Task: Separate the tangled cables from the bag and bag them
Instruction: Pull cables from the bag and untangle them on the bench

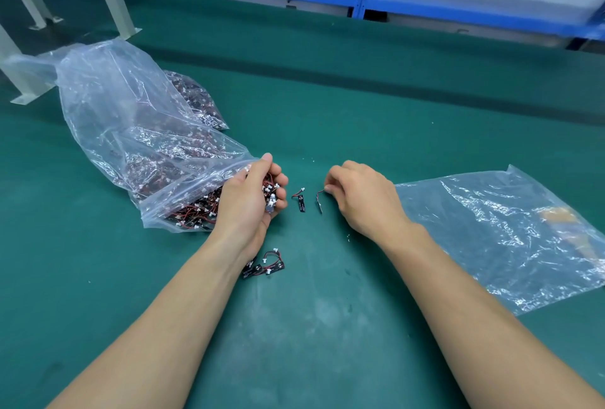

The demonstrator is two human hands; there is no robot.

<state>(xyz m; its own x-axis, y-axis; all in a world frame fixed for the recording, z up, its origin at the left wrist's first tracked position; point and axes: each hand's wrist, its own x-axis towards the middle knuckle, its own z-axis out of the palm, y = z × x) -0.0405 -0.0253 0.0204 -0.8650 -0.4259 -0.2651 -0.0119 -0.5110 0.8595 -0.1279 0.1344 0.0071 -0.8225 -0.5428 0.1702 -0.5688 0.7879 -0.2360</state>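
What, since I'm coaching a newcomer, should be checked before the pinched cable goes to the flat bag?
1. Right hand pinches one cable only: ok.
2. That cable clear of the bunch in the left hand: ok.
3. Flat bag mouth open: cannot tell.
4. Stray cable between the hands bagged: not ok.
5. Strays by the left forearm bagged: not ok.

full bag (131, 133) left, flat bag (510, 231) right, loose cables (265, 266) between.
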